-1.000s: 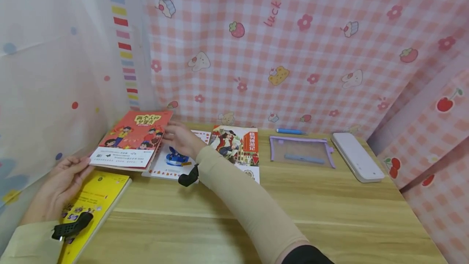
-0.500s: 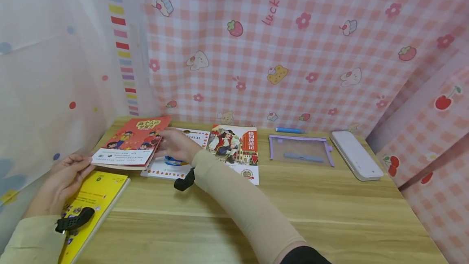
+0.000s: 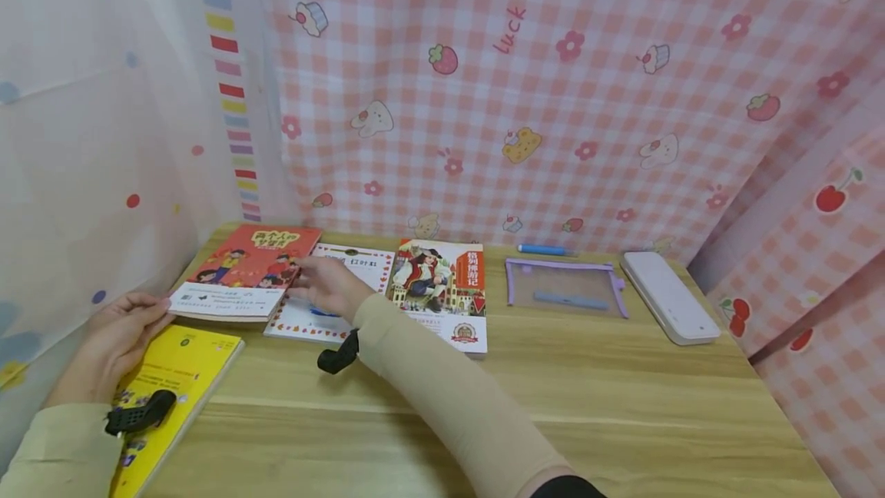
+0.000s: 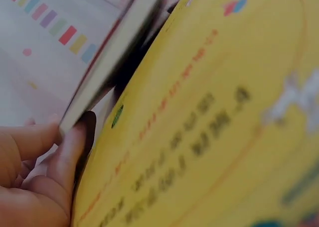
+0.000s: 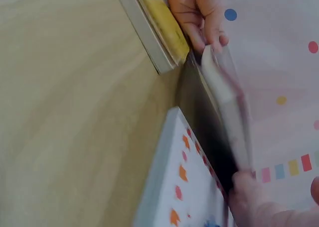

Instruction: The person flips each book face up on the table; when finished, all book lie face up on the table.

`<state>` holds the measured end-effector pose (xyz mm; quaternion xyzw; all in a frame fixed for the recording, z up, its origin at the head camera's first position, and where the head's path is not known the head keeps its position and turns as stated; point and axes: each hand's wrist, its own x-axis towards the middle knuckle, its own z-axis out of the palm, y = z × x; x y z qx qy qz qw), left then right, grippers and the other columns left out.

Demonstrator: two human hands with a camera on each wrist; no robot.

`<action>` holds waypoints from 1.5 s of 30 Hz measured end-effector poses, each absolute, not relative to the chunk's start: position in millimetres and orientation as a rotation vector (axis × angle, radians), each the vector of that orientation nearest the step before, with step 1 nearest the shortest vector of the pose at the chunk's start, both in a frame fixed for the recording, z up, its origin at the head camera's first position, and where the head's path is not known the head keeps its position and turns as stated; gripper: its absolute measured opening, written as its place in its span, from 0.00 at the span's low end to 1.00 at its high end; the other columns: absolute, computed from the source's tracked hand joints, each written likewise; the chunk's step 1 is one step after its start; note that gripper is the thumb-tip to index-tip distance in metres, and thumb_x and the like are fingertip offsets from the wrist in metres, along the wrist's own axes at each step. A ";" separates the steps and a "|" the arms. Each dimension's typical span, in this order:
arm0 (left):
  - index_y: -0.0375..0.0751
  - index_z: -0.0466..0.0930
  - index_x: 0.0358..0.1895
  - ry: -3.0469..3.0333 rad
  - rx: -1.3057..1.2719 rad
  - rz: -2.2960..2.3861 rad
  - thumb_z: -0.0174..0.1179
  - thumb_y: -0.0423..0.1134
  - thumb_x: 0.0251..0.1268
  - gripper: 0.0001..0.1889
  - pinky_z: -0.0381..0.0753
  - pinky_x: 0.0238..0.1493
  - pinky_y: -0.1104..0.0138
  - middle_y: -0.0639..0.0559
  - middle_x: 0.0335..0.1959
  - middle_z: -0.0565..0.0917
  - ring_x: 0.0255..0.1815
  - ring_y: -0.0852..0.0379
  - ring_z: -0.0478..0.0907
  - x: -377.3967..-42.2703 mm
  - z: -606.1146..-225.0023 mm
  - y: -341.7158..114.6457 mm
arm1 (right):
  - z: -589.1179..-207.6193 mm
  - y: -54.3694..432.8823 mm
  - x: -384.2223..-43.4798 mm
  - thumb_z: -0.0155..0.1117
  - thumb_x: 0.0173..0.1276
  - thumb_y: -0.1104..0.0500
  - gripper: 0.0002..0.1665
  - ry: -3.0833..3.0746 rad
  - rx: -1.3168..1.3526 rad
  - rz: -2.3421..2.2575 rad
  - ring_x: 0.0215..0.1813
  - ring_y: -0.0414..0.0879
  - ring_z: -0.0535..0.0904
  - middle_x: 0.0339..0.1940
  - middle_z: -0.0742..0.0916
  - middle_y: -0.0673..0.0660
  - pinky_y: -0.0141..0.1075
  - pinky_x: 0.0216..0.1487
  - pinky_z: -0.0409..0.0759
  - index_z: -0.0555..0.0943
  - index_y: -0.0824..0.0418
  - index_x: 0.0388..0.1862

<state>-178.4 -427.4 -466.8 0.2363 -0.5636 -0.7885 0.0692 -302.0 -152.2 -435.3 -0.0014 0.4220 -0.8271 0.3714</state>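
A red-covered book (image 3: pixel 252 260) is tilted at the back left, partly over a white book (image 3: pixel 376 260) with a leaf border. My left hand (image 3: pixel 120 336) pinches its near left corner between thumb and fingers, above a yellow book (image 3: pixel 187 360). On the opposite side, my right hand (image 3: pixel 332 287) holds the red book's right edge, fingertips partly hidden. The right wrist view has the fingers (image 5: pixel 244 187) at that edge and the thumb apart from the cover. Beneath the red book, a dark gap shows there.
A book with a figure in a hat (image 3: pixel 435 283) lies right of the white one. Farther right are a blue marker (image 3: pixel 542 250), a purple-edged mesh pouch (image 3: pixel 512 283) with a blue pen inside and a white pencil case (image 3: pixel 671 298). Curtains border the wooden table (image 3: pixel 553 398).
Both hands keep hold of the red book while its far side comes down toward the table. My right hand has shifted slightly left and down, uncovering more of the white book.
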 end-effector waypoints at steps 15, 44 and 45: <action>0.24 0.69 0.63 -2.561 0.781 -1.484 0.56 0.30 0.76 0.19 0.82 0.31 0.75 0.24 0.65 0.69 0.57 0.32 0.72 -180.2 -468.9 -425.9 | -441.8 -166.2 -288.6 0.53 0.76 0.71 0.27 1.361 0.019 -2.065 0.74 0.60 0.67 0.73 0.72 0.66 0.54 0.73 0.68 0.67 0.73 0.72; 0.23 0.68 0.63 -2.784 0.862 -1.206 0.52 0.37 0.78 0.21 0.73 0.58 0.38 0.21 0.60 0.70 0.55 0.29 0.66 -179.7 -440.1 -413.9 | -443.7 -174.2 -282.6 0.57 0.75 0.69 0.36 1.320 -0.006 -2.123 0.75 0.64 0.65 0.72 0.72 0.67 0.57 0.74 0.66 0.58 0.66 0.79; 0.23 0.67 0.63 -2.802 0.858 -1.196 0.51 0.39 0.79 0.22 0.73 0.56 0.39 0.22 0.60 0.70 0.55 0.29 0.66 -179.2 -439.0 -414.4 | -443.6 -174.2 -282.2 0.57 0.75 0.69 0.37 1.322 -0.014 -2.119 0.76 0.63 0.65 0.73 0.71 0.68 0.56 0.74 0.66 0.58 0.67 0.80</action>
